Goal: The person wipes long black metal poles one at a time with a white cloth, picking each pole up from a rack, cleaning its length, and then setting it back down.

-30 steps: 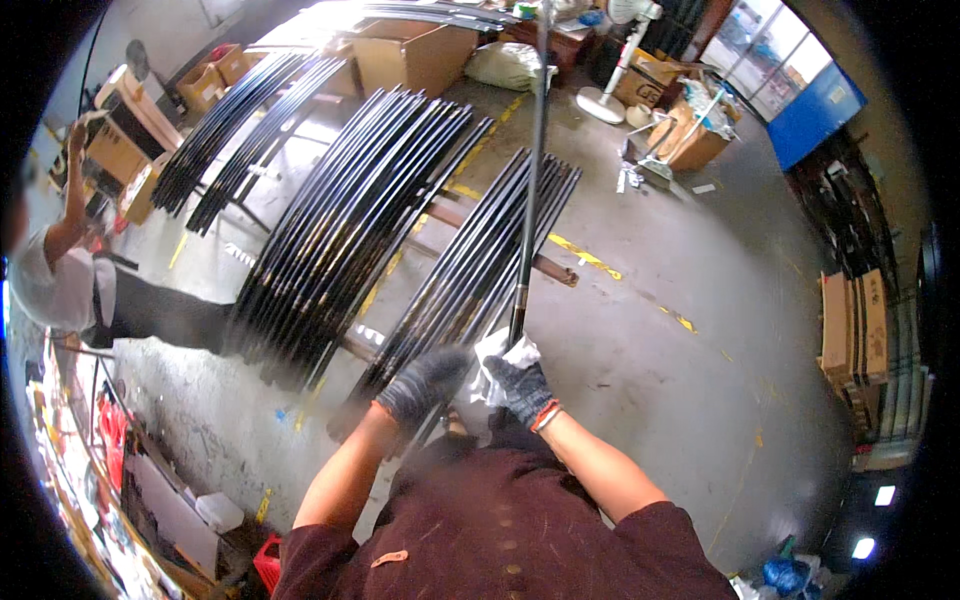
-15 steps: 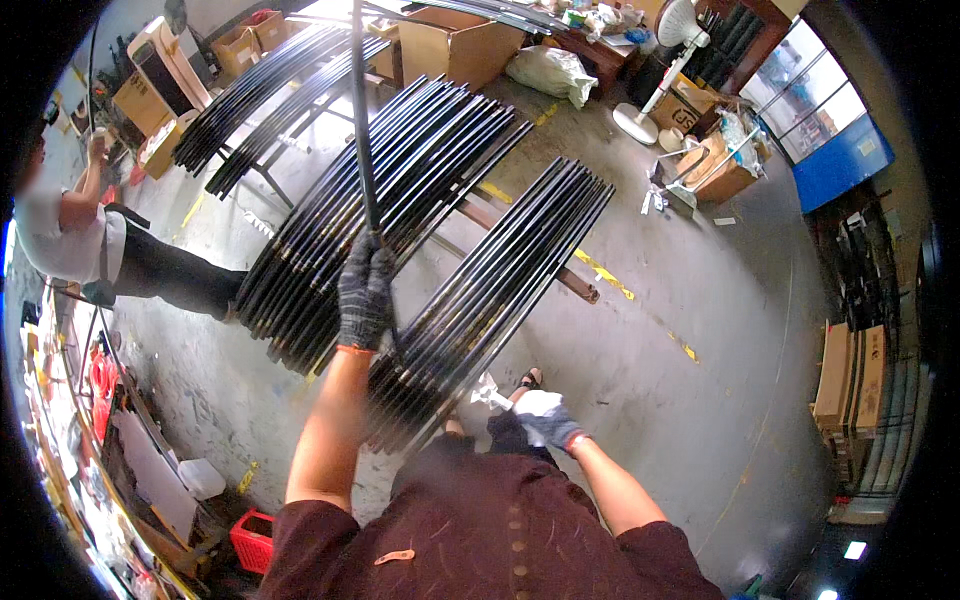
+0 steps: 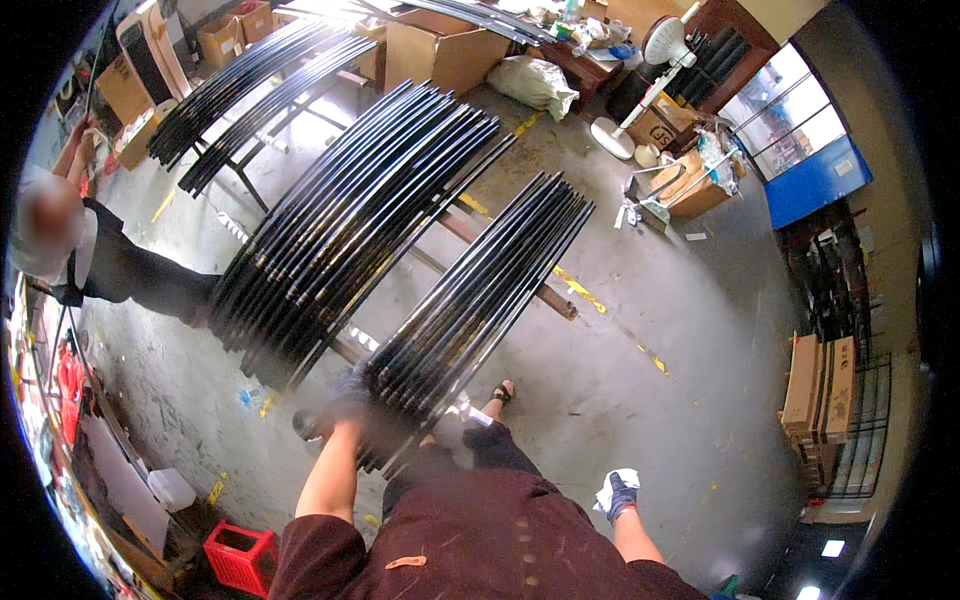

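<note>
My left hand [image 3: 350, 392], in a dark glove, is at the near ends of a bundle of black tubes [image 3: 480, 290]. Blur smears its fingers, so whether they grip a tube is unclear. A dark round shape [image 3: 307, 424] beside that hand is too blurred to name. Out to the right, away from the tubes, my gloved right hand [image 3: 624, 496] is closed on a crumpled white cloth [image 3: 612, 484]. A larger bundle of black tubes [image 3: 350, 220] lies left of the nearer one, both resting on a metal rack [image 3: 555, 302].
More dark tubes [image 3: 250, 85] lie on a stand at the far left. A person in dark trousers [image 3: 140, 260] stands at left. A red plastic crate [image 3: 240, 556] sits at lower left. A white fan [image 3: 665, 45], cardboard boxes [image 3: 690, 185] and a white sack [image 3: 535, 85] stand farther back.
The tube that my left hand held upright no longer stands raised. That hand has come down and nearer to me. My right hand has swung outward to the right with the cloth.
</note>
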